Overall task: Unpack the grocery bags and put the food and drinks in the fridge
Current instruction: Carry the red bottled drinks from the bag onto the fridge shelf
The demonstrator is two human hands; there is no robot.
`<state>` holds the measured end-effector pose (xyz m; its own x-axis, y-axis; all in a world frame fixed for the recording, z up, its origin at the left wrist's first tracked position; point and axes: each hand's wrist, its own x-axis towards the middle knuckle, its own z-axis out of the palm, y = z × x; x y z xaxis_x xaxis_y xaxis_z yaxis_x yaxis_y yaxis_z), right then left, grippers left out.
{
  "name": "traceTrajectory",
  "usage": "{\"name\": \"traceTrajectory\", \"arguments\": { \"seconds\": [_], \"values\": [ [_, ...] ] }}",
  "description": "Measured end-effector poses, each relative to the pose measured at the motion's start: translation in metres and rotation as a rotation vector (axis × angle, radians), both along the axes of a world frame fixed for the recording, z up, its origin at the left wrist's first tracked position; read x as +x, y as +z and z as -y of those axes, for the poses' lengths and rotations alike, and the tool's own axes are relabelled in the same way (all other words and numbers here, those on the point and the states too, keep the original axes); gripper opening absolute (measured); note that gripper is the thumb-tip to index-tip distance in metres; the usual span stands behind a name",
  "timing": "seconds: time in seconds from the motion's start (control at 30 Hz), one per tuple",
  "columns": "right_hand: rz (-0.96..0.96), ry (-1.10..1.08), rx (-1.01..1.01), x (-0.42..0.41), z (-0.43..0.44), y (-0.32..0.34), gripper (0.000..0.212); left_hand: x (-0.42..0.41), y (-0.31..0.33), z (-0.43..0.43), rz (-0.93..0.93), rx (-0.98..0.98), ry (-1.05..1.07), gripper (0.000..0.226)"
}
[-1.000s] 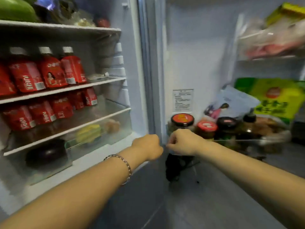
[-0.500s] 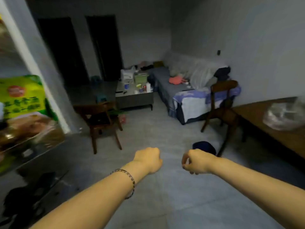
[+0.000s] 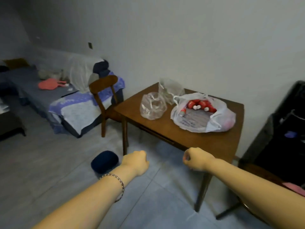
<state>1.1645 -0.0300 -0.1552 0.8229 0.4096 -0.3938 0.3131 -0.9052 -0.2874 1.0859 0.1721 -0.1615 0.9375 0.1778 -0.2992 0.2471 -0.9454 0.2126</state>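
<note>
Head view: the left hand (image 3: 136, 162) and right hand (image 3: 196, 158) are both curled into fists above the floor, holding nothing. The white grocery bag (image 3: 194, 120) (red bottles (image 3: 199, 104) inside) sits on the wooden bench (image 3: 206, 142), near a crumpled clear bag (image 3: 152, 106).

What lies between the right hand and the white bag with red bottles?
In the head view, only a bare stretch of the wooden table lies between the right hand and the white bag.
</note>
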Motion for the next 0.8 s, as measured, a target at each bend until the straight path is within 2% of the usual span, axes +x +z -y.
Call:
{"name": "traceTrajectory", "arguments": {
  "seconds": [0.33,0.5,0.67,0.8],
  "values": [
    [0.137,-0.485,-0.002,0.186,0.051,-0.022,0.023,0.253,-0.008,0.037,0.031,-0.068,-0.379,0.019],
    [0.276,-0.740,0.066,0.247,0.062,-0.046,0.022,0.340,-0.022,0.054,0.104,-0.169,-0.478,0.019],
    [0.252,-0.871,0.004,0.326,0.079,-0.079,0.047,0.421,-0.055,0.080,0.164,-0.235,-0.585,0.031],
    [0.265,-0.878,-0.177,0.407,0.098,-0.106,0.091,0.480,-0.073,0.104,0.199,-0.125,-0.595,0.036]
  ]
}}
